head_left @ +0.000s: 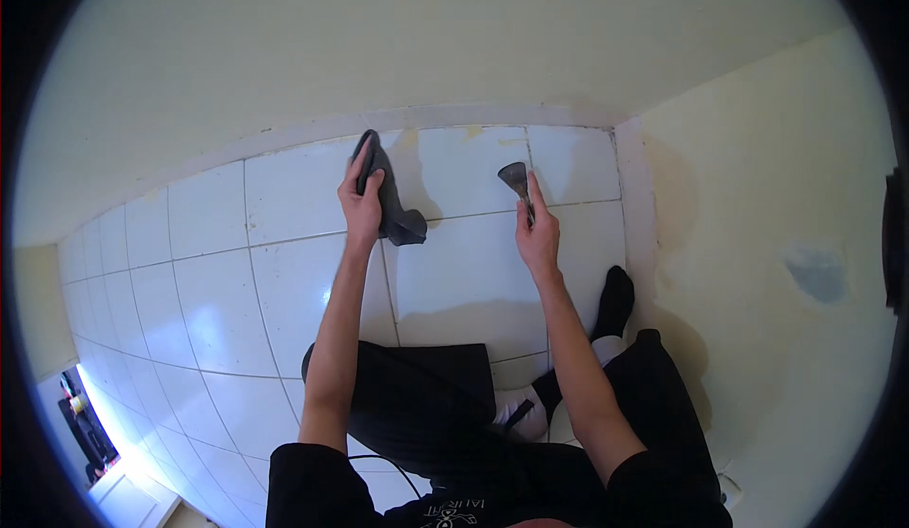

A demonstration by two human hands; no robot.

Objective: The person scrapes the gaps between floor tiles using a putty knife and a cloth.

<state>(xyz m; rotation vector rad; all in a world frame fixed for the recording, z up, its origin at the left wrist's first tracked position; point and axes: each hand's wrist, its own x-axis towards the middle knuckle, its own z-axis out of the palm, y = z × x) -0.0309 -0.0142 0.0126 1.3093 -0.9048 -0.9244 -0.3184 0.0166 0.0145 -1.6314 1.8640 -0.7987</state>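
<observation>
My left hand [362, 204] is closed round a dark grey cloth [390, 201], which looks like a sock and hangs down to the right over the white floor tiles. Its upper end reaches close to the foot of the wall. In my right hand [538, 234] is a scraper [514, 178], a putty knife with a flared dark blade pointing up and a little left. The fingers wrap its handle, and the blade appears to be held above the tiles. Yellowish patches [473, 132] mark the tile edge along the wall, between and beyond the two hands.
White tiled floor [464, 272] stretches away to the left. A cream wall [398, 45] runs across the far side and meets a right-hand wall [748, 168] with a grey patch [816, 274]. My crossed legs and black-socked foot [615, 301] lie close below. A white panel [133, 500] stands lower left.
</observation>
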